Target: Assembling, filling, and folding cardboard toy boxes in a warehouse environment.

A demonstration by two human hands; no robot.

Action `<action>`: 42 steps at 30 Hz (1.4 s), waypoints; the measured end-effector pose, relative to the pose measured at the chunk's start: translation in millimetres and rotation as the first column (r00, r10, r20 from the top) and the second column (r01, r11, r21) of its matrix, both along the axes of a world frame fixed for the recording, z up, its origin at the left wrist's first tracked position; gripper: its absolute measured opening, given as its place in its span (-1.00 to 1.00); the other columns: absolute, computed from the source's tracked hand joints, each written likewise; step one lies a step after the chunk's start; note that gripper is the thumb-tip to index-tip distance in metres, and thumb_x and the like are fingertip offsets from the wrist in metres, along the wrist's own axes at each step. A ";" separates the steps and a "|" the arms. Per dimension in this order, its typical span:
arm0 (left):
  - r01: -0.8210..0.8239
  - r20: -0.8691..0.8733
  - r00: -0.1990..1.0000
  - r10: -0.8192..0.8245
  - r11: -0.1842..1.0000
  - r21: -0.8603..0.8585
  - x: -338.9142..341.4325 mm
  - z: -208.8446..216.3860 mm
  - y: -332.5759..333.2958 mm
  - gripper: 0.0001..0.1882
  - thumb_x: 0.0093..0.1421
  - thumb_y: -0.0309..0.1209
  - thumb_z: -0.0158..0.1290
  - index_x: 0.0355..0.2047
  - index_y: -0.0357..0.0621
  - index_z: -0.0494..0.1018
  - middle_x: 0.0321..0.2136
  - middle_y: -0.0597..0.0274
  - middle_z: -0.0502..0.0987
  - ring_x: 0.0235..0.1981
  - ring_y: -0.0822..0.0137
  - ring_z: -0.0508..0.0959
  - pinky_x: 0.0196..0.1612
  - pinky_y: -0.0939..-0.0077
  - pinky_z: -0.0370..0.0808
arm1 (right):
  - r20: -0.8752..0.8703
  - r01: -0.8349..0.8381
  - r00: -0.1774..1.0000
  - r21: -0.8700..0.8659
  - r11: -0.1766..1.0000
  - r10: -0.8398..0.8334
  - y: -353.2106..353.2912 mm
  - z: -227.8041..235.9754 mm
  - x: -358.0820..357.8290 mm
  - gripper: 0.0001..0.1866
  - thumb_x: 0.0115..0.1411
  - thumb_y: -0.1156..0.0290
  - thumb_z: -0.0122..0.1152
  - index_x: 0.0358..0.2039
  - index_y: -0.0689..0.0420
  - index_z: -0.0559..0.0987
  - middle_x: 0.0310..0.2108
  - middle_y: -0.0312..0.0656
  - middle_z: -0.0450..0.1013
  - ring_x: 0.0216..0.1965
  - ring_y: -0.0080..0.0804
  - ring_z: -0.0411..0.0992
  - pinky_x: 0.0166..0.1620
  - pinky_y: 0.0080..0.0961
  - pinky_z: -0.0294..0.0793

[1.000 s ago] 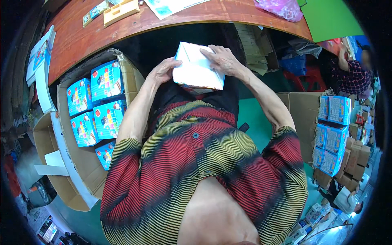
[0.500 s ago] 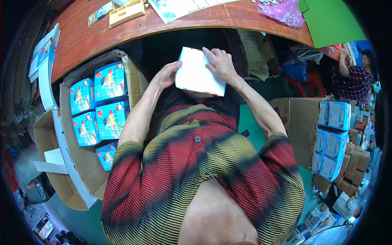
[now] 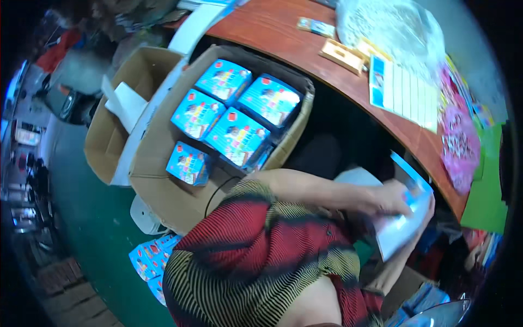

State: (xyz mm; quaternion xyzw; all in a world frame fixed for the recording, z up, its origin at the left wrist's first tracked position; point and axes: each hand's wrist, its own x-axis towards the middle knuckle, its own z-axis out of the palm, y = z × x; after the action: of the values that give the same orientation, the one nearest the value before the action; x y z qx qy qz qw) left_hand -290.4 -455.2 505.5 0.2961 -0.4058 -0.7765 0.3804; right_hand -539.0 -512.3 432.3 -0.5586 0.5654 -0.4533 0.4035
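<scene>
A blue-and-white paperboard box [image 3: 403, 231], blurred and tilted, is held at the right of the view with its flaps standing out. My left hand [image 3: 395, 199] reaches across from the left and is closed on the box's upper part, its fingers curled and smeared by motion. Round the far right edge wraps my right hand [image 3: 426, 215], mostly hidden behind the box, its forearm coming up from below. To the left, an open carton [image 3: 143, 158] contains several blue printed boxes [image 3: 238, 136].
Another open carton [image 3: 101, 147] with white card inside stands farther left. Along the wooden table [image 3: 283, 38] lie a tan plastic tray [image 3: 342, 54], a printed sheet [image 3: 400, 95], a clear bag [image 3: 389, 24] and a pink bag [image 3: 459, 147]. Blue printed packs [image 3: 150, 256] sit low on the left.
The view has swung left, so the cartons now sit nearer the middle. The box and both hands have shifted to the right of the picture; the box is tilted and its flaps now show.
</scene>
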 end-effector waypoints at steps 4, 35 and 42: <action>0.143 -0.140 0.971 -0.194 0.938 -0.315 -13.4 67.4 26.6 -0.81 -0.26 -0.46 0.07 -0.58 -0.20 0.32 -0.69 0.35 0.36 -0.62 0.55 0.33 -0.56 0.54 0.29 | 0.118 -0.023 0.993 0.055 0.998 0.016 -8.8 -37.1 -19.8 -0.66 0.11 0.30 -0.10 -0.16 0.25 0.34 -0.25 -0.12 0.34 -0.25 -0.41 0.33 -0.19 -0.58 0.29; -0.143 0.529 -0.776 0.343 0.721 -0.678 532.0 18.3 130.9 -0.67 -0.20 -0.35 0.13 -0.39 -0.18 0.38 -0.46 -0.01 0.46 -0.36 0.03 0.45 -0.30 0.27 0.36 | 0.300 -0.209 0.953 0.535 0.818 0.047 -37.2 -75.8 50.5 -0.76 0.12 0.34 -0.05 -0.20 0.12 0.30 -0.54 -0.28 0.36 -0.58 -0.56 0.33 -0.59 -0.69 0.27; -0.294 0.520 -0.854 0.006 0.819 -0.493 536.5 -32.3 119.1 -0.64 -0.26 -0.23 0.17 -0.45 -0.12 0.39 -0.49 0.11 0.50 -0.38 0.05 0.48 -0.26 -0.03 0.26 | 0.196 -0.221 0.974 0.685 0.695 0.116 -36.1 -76.8 69.8 -0.75 0.12 0.28 -0.06 -0.21 0.10 0.31 -0.55 -0.32 0.35 -0.58 -0.56 0.32 -0.57 -0.70 0.26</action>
State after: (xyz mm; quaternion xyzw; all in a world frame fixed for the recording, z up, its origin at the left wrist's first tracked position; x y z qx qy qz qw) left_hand 246.1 -336.1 473.3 0.9370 -0.3072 0.1499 -0.0718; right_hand -469.2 -548.4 355.5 -0.3800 0.6122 -0.2029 0.6631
